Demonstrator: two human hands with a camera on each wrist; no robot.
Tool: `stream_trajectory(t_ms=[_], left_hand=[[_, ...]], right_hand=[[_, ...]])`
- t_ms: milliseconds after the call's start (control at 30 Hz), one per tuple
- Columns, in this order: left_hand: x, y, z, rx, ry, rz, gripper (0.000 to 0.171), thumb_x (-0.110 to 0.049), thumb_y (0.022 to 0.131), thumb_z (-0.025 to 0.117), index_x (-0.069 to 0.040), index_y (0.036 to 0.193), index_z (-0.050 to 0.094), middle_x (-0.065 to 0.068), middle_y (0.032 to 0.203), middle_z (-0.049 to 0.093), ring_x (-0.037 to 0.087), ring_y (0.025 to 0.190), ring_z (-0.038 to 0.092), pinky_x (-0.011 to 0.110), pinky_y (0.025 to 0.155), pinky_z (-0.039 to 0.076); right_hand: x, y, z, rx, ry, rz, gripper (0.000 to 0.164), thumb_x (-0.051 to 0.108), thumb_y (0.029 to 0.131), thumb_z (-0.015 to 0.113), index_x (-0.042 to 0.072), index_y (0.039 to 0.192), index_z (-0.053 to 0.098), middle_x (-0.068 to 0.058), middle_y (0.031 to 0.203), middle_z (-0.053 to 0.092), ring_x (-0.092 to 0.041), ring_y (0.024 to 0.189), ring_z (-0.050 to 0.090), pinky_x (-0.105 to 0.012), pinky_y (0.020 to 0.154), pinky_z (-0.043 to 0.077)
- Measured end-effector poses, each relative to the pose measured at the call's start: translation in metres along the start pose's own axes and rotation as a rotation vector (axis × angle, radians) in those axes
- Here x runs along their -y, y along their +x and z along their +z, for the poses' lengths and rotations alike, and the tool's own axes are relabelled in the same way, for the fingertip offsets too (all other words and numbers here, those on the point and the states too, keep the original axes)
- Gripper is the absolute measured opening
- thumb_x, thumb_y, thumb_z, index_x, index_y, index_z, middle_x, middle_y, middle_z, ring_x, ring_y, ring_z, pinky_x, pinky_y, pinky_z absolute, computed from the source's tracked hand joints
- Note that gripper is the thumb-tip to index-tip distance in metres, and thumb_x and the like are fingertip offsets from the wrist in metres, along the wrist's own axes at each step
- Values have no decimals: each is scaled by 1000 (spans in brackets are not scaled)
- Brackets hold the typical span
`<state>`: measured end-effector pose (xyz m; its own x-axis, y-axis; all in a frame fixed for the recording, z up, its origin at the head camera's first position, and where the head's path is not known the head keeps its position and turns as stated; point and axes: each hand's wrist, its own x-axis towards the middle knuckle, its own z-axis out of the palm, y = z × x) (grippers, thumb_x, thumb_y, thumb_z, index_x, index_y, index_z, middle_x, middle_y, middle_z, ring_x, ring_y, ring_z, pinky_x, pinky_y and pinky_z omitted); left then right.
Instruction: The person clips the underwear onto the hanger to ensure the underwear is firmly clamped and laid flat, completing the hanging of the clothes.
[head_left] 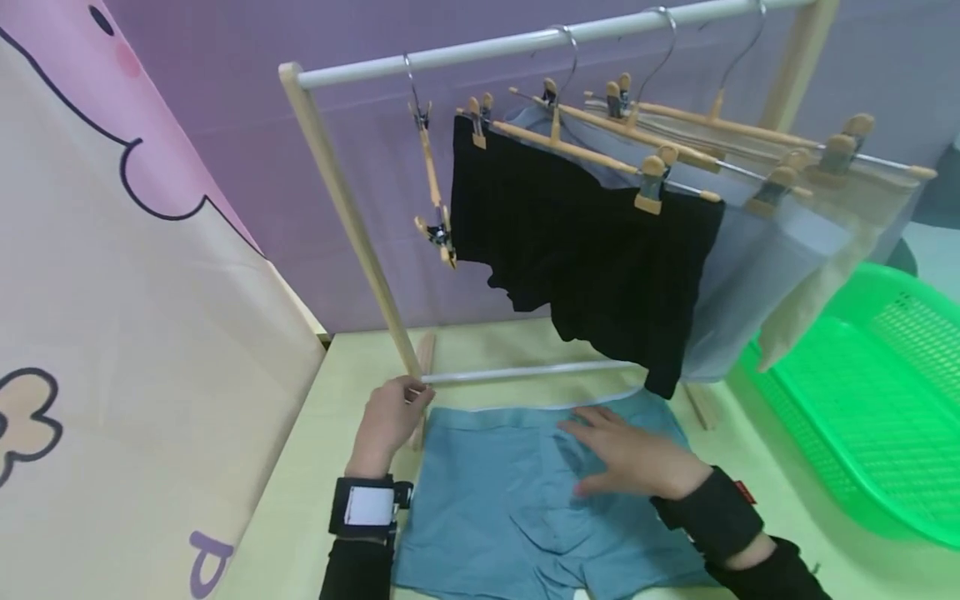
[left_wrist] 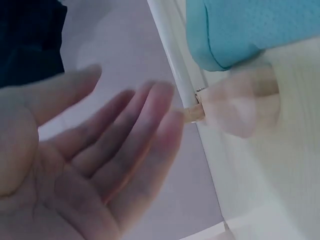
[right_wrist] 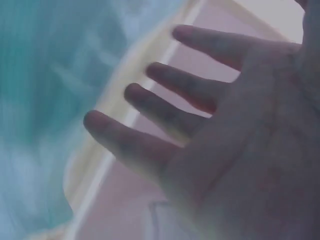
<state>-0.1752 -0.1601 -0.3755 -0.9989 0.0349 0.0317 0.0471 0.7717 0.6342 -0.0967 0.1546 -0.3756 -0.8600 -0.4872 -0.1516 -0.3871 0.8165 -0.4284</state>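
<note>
Teal-blue boxer shorts (head_left: pixel 480 483) lie spread flat on the table, waistband toward the rack. My left hand (head_left: pixel 388 421) is beside the left end of the waistband, near the foot of the rack. The left wrist view shows that hand (left_wrist: pixel 110 155) with loosely bent fingers and thumb apart, holding nothing; a corner of the shorts (left_wrist: pixel 260 25) is beyond the fingertips. Over the upper right of the shorts, my right hand (head_left: pixel 637 458) has its fingers spread. Its palm (right_wrist: pixel 240 140) holds nothing in the right wrist view; whether it touches the fabric, I cannot tell.
A clothes rack with a white top rail (head_left: pixel 480 55) and wooden posts (head_left: pixel 352 217) stands behind the shorts. Black shorts (head_left: pixel 577 242) and paler garments hang from clip hangers. One bare clip hanger (head_left: pixel 431 167) hangs at the left. A green basket (head_left: pixel 817 433) sits at right.
</note>
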Motion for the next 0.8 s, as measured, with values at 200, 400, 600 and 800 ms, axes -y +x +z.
stream_trajectory(t_ms=[200, 400, 600, 800], left_hand=[[1, 1, -6, -203, 37, -72, 44, -31, 99, 61, 5, 124, 59, 22, 93, 72, 24, 60, 65, 31, 48, 48], [-7, 12, -12, -325, -63, -59, 67, -37, 99, 59, 4, 144, 34, 25, 114, 66, 39, 90, 68, 47, 67, 54], [-16, 22, -15, -384, -201, 30, 82, -35, 102, 56, -2, 155, 3, 27, 138, 49, 43, 115, 59, 53, 81, 53], [-23, 34, -14, -393, -313, 109, 70, -19, 106, 47, -10, 157, 1, 28, 138, 49, 44, 110, 61, 52, 83, 55]], right_hand=[[9, 6, 18, 36, -1, -49, 82, 35, 74, 87, 5, 142, 51, -24, 151, 37, -49, 138, 33, -60, 104, 38], [12, 6, 20, 19, -18, -24, 81, 32, 72, 89, 5, 139, 54, -24, 149, 39, -48, 137, 34, -61, 105, 37], [14, 6, 22, 40, -17, -2, 82, 33, 70, 90, 8, 139, 55, -22, 150, 40, -46, 137, 35, -60, 106, 37], [10, 4, 21, 36, -32, -9, 83, 34, 68, 91, 9, 139, 55, -22, 151, 40, -45, 139, 36, -57, 106, 40]])
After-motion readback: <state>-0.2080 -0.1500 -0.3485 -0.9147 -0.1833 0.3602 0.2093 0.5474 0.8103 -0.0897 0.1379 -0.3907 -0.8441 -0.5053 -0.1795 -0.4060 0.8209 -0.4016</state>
